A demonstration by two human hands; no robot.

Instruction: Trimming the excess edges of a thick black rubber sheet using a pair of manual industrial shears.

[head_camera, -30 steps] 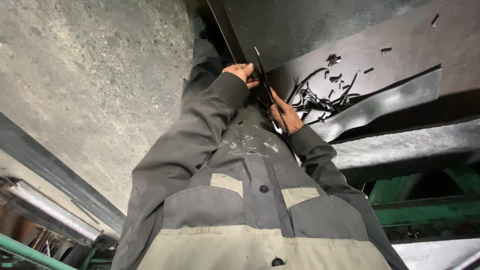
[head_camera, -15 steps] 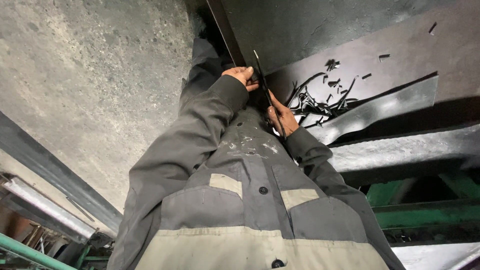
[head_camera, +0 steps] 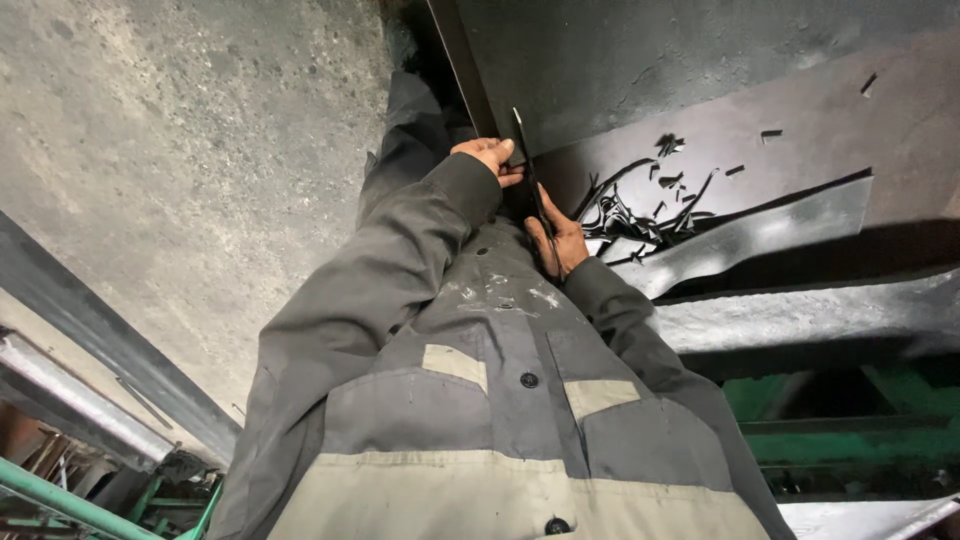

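Here, black strip (head_camera: 530, 185) between both hands (head_camera: 525, 205).

Workshop: concrete floor (head_camera: 170, 150), steel beams (head_camera: 800, 320), rubber offcuts (head_camera: 640, 210).

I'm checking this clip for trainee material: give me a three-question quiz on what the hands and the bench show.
1. True or false: both hands touch the thin dark strip.
2. Where do the black offcuts lie? A) on the concrete floor B) on the dark work surface beyond the hands C) in the jacket pocket
3. Fill in: the left hand has its grip near the strip's ____ end, the right hand lower down.

Key: 1 true. 2 B. 3 upper.
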